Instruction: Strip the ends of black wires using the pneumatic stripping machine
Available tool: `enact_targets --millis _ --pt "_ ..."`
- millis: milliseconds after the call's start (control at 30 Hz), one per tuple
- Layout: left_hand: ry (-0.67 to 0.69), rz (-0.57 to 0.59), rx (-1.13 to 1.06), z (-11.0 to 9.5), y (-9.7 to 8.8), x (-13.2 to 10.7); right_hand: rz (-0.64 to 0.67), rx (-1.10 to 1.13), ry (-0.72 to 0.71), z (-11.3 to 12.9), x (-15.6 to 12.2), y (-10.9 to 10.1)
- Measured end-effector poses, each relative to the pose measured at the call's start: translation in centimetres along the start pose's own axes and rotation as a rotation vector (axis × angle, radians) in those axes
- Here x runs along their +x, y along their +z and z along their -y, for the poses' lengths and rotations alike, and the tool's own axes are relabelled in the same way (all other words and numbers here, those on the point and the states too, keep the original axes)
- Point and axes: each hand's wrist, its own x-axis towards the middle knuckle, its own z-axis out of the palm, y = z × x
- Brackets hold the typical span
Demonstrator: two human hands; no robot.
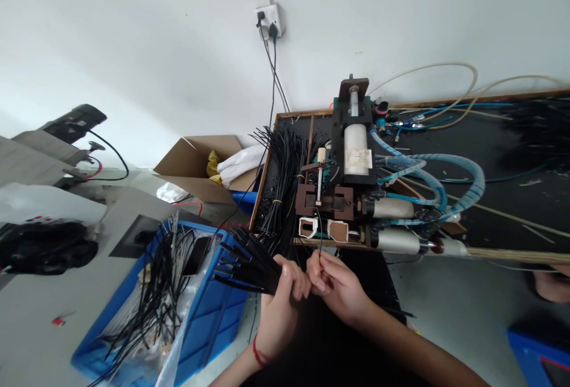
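My left hand (285,292) is closed around a bundle of black cable pieces (244,265) whose ends fan out to the left. My right hand (333,283) pinches a single thin black cable (319,230) that runs straight up into the small pneumatic machine (347,179) on the black bench. The two hands nearly touch, just below the machine's front edge. A red band circles my left wrist.
A pile of black cables (285,179) lies left of the machine. Blue air hoses (427,167) loop to its right. A blue crate (178,316) with more cables stands at lower left, a cardboard box (200,164) behind it. Another person's hand (552,283) shows at the right edge.
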Motion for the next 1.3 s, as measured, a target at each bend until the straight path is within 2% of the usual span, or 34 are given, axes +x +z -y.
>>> enact_targets --millis 200,400,700,1300 --pt "-0.01 -0.006 -0.003 -0.1 0.2 -0.1 -0.038 -0.016 -0.05 -0.5 -0.5 0.1" --pt "-0.016 -0.007 0.006 0.1 0.2 -0.1 -0.079 0.026 0.015 -0.5 -0.1 0.0" --pt "-0.01 -0.024 0.014 -0.1 0.2 0.0 -0.055 0.053 0.097 -0.4 0.8 -0.4" --pt "-0.035 -0.061 0.017 -0.1 0.5 0.0 -0.072 0.046 0.096 -0.5 1.0 -0.5"
